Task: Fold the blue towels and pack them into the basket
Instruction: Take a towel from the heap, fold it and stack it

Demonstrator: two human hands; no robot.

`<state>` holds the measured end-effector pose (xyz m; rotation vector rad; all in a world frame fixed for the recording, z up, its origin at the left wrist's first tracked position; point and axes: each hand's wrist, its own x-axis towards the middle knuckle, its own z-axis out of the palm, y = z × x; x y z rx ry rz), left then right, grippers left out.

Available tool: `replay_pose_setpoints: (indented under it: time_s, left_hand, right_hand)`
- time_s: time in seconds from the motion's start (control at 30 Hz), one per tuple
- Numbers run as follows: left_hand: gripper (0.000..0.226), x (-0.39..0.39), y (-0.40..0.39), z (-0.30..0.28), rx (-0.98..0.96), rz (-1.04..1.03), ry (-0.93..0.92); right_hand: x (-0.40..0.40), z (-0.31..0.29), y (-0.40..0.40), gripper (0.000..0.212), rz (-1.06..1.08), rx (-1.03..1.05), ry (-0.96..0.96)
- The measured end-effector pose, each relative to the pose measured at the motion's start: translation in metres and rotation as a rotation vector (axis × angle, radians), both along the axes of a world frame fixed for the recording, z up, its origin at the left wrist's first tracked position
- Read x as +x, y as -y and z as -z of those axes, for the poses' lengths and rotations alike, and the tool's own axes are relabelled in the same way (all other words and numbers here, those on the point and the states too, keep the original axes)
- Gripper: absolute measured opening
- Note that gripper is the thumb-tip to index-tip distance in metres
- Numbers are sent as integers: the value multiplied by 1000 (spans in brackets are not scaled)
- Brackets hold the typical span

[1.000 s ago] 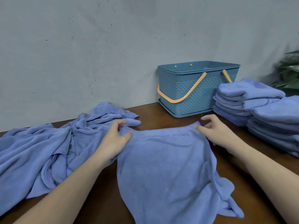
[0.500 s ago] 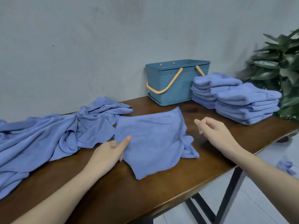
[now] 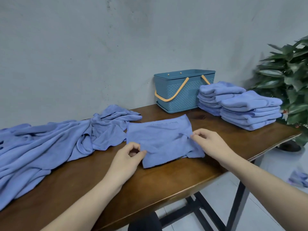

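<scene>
Blue terry cloth, one towel (image 3: 160,135) laid flat on the brown wooden table (image 3: 116,189), about mid-table and near its front edge, with faint lettering along its far edge and a rumpled fold at its right side. The left hand (image 3: 128,157) pinches the towel's near-left edge between thumb and curled fingers. The right hand (image 3: 208,142) pinches the right edge the same way, fingertips curled onto the cloth at the rumpled part. Both bare forearms reach in from the bottom of the view. Just left of the towel, touching its far-left corner, lies a loose heap of unfolded blue towels (image 3: 50,144) spreading to the left end of the table. Behind the towel, against the grey wall (image 3: 100,47), stands the blue woven-pattern plastic basket (image 3: 181,92) with orange handles hanging down its sides; its inside cannot be seen from this angle. Right of the basket and touching it sit two stacks of folded blue towels (image 3: 246,110), one behind the other, near the right end of the table. Beyond that end stands a green leafy plant (image 3: 290,72). On the pale tiled floor at right lies another bit of blue cloth (image 3: 298,179), blurred. Black table legs (image 3: 236,205) show beneath.
</scene>
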<state>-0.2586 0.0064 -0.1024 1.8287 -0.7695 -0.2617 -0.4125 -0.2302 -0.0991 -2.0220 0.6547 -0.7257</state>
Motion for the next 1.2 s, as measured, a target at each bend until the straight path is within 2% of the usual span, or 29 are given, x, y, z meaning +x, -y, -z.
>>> replay_pose_setpoints:
  time_s: [0.17, 0.23, 0.3, 0.4, 0.47, 0.53, 0.6, 0.67, 0.73, 0.83, 0.93, 1.1, 1.2]
  left_hand:
    - [25, 12, -2, -12, -216, -43, -236]
    - [30, 12, 1, -15, -246, -42, -294]
    - [24, 12, 4, -14, -233, -23, -322]
    - [32, 12, 7, -7, -200, 65, -343]
    - [37, 12, 9, -3, -198, 102, -321]
    - [34, 10, 12, -5, -210, 107, -303]
    - [28, 9, 15, -7, -207, 102, -326]
    - [26, 11, 16, -6, -167, 115, -328]
    - [21, 15, 17, -3, -74, 120, -278]
    - [9, 19, 19, 3, 42, 94, -164]
    - [16, 18, 24, 1, 108, 112, -88]
    - [30, 13, 33, -3, 353, 167, 137]
    - [27, 13, 35, 5, 383, 185, 243]
  right_hand:
    - [1, -15, 4, 16, -44, 421, 128]
    - [-1, -19, 0, 13, -40, 439, 131]
    - [-4, -20, -6, 17, -23, 344, 58]
    - [-8, -14, -17, 50, -25, 149, -93]
    - [-11, -8, -28, 60, -17, 4, -184]
    - [-13, -5, -38, 53, -26, -215, -317]
    - [-11, -4, -45, 36, -34, -439, -431]
    - [-8, -2, -43, 22, -3, -503, -461]
    - [-6, -2, -36, 25, 14, -411, -433]
    - [-8, -11, -33, 41, -55, -122, -306]
    - [-13, -14, -30, 51, 9, 66, -169]
    - [-22, -5, -21, 47, -54, 93, -73]
    - [-25, 7, -21, 47, -198, -6, -102]
